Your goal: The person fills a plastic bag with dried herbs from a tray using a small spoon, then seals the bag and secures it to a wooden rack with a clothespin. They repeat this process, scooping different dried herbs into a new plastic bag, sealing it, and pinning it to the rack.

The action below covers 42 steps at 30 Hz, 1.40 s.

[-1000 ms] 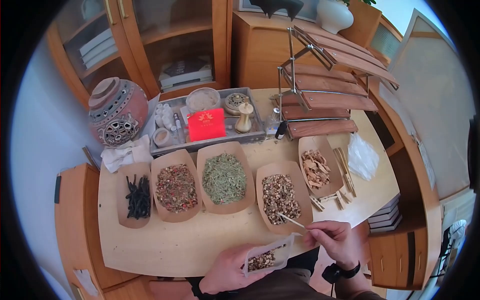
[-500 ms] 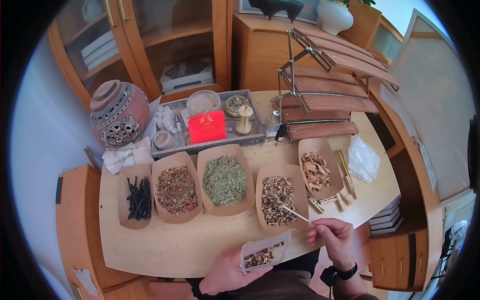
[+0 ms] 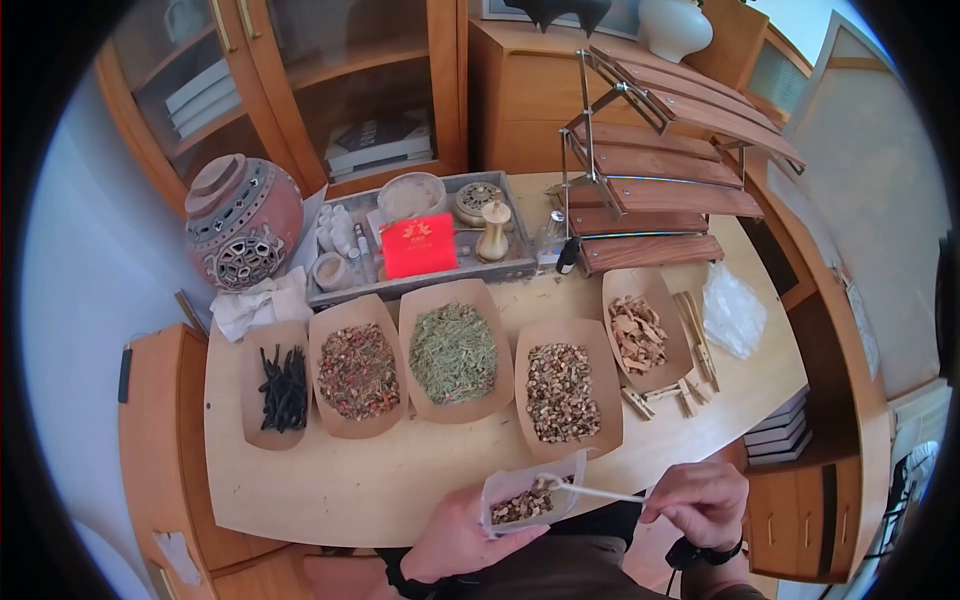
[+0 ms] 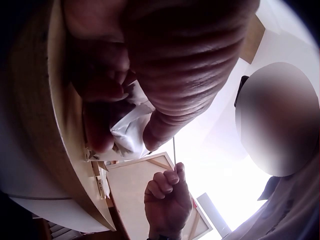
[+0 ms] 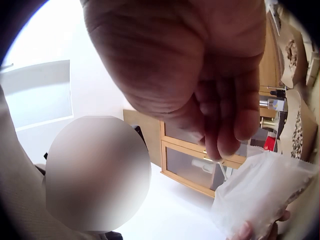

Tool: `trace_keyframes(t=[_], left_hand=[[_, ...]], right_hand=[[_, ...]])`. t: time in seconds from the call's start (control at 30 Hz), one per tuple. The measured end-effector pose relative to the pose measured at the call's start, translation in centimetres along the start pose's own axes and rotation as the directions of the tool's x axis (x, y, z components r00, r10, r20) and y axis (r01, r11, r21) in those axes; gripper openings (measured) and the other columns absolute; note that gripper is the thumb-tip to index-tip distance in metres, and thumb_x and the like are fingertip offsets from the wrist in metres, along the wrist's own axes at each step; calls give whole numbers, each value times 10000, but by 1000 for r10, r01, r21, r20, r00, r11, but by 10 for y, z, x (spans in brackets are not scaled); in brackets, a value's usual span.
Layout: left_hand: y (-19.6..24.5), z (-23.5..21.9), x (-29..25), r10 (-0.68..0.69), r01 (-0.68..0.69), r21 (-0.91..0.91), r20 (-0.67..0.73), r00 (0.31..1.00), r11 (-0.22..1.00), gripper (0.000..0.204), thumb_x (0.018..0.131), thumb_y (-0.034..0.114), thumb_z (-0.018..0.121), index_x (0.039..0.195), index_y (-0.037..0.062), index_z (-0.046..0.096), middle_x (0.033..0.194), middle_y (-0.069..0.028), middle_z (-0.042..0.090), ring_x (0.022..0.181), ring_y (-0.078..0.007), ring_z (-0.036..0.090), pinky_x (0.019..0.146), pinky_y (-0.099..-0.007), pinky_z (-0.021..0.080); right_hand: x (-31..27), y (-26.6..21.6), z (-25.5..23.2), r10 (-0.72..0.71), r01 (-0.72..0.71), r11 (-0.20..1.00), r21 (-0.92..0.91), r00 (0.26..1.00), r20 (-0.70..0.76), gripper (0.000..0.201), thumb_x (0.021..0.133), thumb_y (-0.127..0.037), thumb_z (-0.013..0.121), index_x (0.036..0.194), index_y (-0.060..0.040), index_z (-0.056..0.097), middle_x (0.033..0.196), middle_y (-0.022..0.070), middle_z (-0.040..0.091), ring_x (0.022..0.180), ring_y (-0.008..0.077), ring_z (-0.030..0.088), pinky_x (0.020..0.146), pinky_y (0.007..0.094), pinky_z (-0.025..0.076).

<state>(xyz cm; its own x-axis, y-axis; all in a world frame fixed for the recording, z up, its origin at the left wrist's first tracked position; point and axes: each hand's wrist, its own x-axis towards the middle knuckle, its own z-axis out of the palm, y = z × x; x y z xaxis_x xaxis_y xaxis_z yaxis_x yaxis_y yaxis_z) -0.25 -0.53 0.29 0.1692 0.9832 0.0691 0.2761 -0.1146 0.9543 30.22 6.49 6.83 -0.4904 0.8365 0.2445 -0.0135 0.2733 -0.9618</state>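
In the head view my left hand [image 3: 463,537] grips a small translucent white pouch [image 3: 563,505], its mouth spread and brown-and-cream chopped herb pieces lying inside. My right hand [image 3: 700,503] pinches the handle end of a thin pale spoon [image 3: 605,493], whose small tip lies in the pouch's mouth. From the left wrist, the fingers of the left hand cover much of the pouch [image 4: 131,127]. The pouch [image 5: 255,192] also shows below the right hand in the right wrist view. Just beyond the pouch on the table is a paper tray [image 3: 603,432] of similar chopped pieces.
Other paper trays hold dark sticks [image 3: 284,390], reddish mixed herbs [image 3: 358,372], green needle-like leaves [image 3: 453,355] and bark chips [image 3: 637,333]. Clothes pegs [image 3: 690,392] and a plastic bag [image 3: 733,312] lie right. Behind stand a grey wooden tray [image 3: 430,290] and a slatted rack [image 3: 660,200].
The spoon's tip has left the chopped pieces in the paper tray and moved toward me to the pouch's mouth. My right hand has shifted right and down; the left still holds the pouch.
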Motion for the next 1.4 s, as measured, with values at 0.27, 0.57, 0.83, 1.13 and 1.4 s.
trace_keyframes(t=[0.27,0.57,0.83,1.13,1.4], left_hand=[[3,-4,5,-17,19,-36,63,998,999,550,885,196,881,1382,84,671,1212,-131,755,1066,-291,756,931,-379,593],[9,-9,9,-90,88,16,156,984,996,561,860,202,890,1371,70,699,1219,-138,766,1072,-297,755,949,-371,581],[12,-9,1,-210,220,-130,89,974,967,509,840,165,887,1302,27,723,1142,-145,769,1043,-254,743,928,-368,572],[10,-8,4,-142,152,-83,108,984,985,493,835,151,869,1282,-3,728,1185,-165,766,1077,-285,734,957,-383,560],[4,-5,3,-166,185,-171,121,979,968,487,867,131,824,1302,-51,702,1208,-184,761,1115,-284,731,989,-385,549]], right_hand=[[9,-8,5,-206,245,883,-401,969,139,245,793,77,729,1010,1,814,804,79,760,693,245,727,619,330,579],[5,-2,-2,11,-72,965,-252,972,-235,180,932,92,643,1041,67,785,824,150,763,716,199,743,646,293,587],[-16,32,-6,416,-360,902,237,873,-256,193,1068,-10,627,1178,104,737,937,155,786,833,194,771,786,308,648],[-6,47,9,413,-343,896,282,876,-249,218,1082,-60,635,1198,96,734,946,142,788,832,174,758,785,299,633],[1,69,18,355,-271,904,330,907,-228,238,1083,-67,637,1259,70,720,1006,141,791,875,161,754,815,292,626]])
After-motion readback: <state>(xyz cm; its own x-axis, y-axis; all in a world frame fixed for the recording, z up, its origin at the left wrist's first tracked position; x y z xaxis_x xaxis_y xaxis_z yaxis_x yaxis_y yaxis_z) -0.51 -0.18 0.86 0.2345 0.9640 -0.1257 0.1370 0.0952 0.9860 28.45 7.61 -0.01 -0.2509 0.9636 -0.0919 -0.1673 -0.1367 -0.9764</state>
